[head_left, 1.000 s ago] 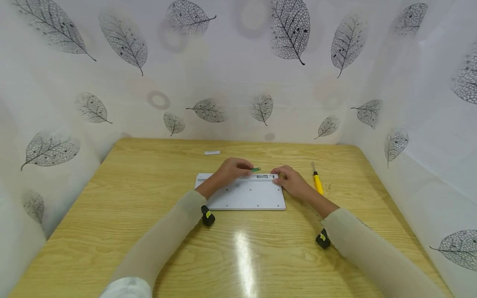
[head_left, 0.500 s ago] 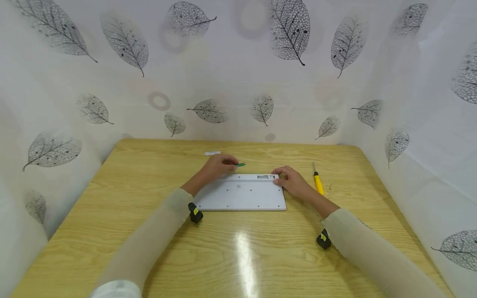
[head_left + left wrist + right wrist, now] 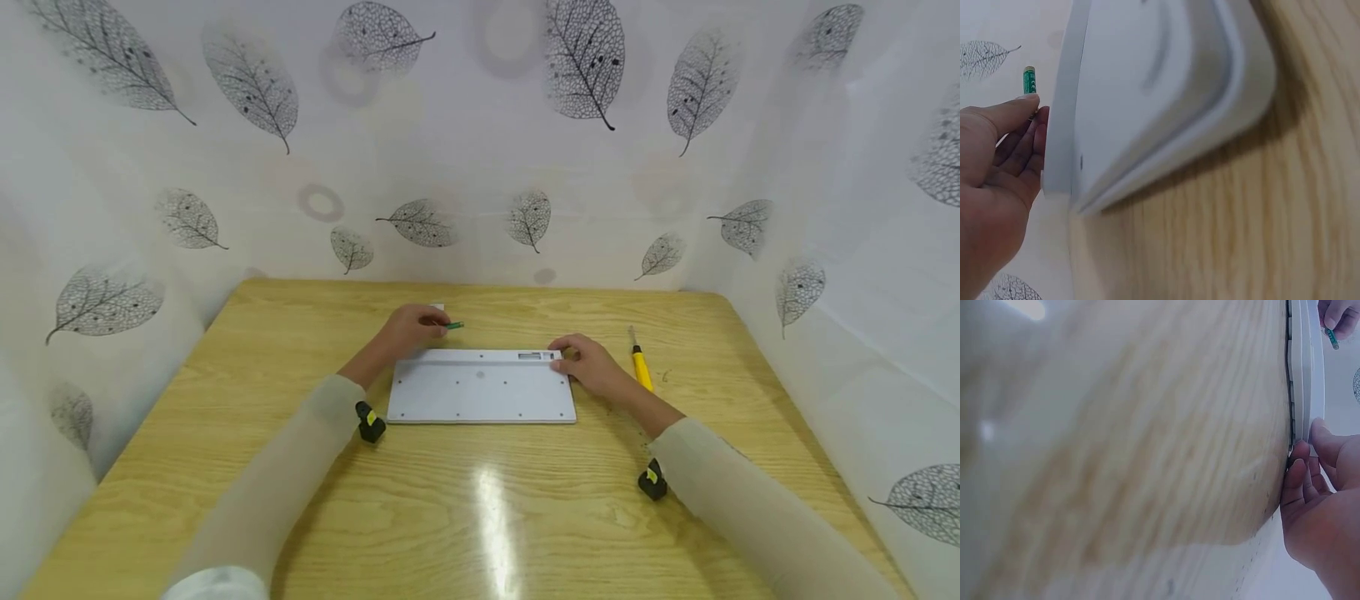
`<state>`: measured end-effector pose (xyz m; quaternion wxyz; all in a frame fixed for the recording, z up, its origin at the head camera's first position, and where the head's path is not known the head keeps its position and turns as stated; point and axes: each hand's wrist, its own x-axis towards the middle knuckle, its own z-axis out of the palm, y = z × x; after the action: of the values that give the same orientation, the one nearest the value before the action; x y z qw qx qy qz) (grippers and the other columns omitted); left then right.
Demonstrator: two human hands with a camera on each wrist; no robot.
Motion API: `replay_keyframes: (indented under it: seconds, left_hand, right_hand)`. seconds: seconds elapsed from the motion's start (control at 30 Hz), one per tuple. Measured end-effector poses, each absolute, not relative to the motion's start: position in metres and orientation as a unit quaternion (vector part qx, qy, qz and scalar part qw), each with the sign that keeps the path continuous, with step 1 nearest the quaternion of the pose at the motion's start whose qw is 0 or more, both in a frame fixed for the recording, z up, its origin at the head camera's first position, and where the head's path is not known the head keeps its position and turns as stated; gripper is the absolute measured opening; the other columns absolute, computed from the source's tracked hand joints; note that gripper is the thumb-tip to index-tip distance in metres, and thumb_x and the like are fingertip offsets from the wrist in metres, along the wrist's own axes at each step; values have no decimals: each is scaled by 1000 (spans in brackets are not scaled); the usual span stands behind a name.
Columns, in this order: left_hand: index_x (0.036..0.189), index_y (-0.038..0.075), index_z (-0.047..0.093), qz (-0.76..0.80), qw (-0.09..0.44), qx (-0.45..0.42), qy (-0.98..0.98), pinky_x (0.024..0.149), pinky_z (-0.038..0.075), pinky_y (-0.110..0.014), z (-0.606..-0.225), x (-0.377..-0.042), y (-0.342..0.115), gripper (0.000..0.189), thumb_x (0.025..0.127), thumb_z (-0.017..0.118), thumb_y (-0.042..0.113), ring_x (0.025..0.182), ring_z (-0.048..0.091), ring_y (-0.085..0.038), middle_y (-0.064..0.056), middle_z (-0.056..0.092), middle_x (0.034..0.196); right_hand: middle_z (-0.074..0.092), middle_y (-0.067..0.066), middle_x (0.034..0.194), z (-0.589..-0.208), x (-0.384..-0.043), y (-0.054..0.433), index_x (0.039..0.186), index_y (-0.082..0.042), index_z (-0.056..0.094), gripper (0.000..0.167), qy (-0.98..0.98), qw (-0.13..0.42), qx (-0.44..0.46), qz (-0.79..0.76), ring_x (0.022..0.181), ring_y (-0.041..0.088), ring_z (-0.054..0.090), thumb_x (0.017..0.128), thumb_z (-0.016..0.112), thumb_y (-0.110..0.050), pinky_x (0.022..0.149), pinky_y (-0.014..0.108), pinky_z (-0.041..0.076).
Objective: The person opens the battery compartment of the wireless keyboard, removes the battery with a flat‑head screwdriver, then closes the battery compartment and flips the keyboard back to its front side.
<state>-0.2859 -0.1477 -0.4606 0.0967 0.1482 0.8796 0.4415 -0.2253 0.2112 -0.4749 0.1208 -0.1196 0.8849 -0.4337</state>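
Observation:
A white keyboard lies face down on the table, its screw-dotted back upward. Near its far right corner is an uncovered battery slot. My left hand pinches a small green battery between thumb and fingers, just beyond the keyboard's far left edge; in the left wrist view the battery sticks up past the thumb. My right hand holds the keyboard's far right corner. In the right wrist view its thumb lies on the back and its fingers are under the edge.
A small white strip, partly hidden behind the left hand, lies near the table's far edge. To the right of the right hand is a screwdriver with a yellow handle. Leaf-patterned cloth hangs around the wooden table.
My left hand has moved left and slightly away with the battery, from above the keyboard's slot area toward the white strip, now partly covering it. The right hand stays on the corner.

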Motion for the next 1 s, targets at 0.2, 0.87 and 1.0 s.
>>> replay_keyframes:
  seconds: [0.2,0.87,1.0]
  left_hand:
    - [115,11,72,420,91,139,892,92,52,-42,-463,-290,-163,20,97,67,18,104,62,-25,-8,69,113]
    - [116,6,71,345,109,137,922,99,49,-44,-471,-313,-180,20,99,64,14,108,61,-28,-13,68,118]
    - [117,6,71,347,110,145,920,100,49,-45,-474,-316,-180,21,99,64,15,108,61,-28,-13,68,119]
  right_hand:
    - [56,16,126,-474,-225,211,132,-6,59,31,878,127,-111,-448,90,22,59,102,61,-15,78,32,54]
    - [57,17,125,-476,-224,212,132,-6,58,31,878,120,-125,-446,89,22,59,102,60,-15,78,33,52]
    - [56,16,127,-475,-224,211,132,-6,58,31,883,117,-125,-436,90,22,59,102,59,-16,79,34,52]
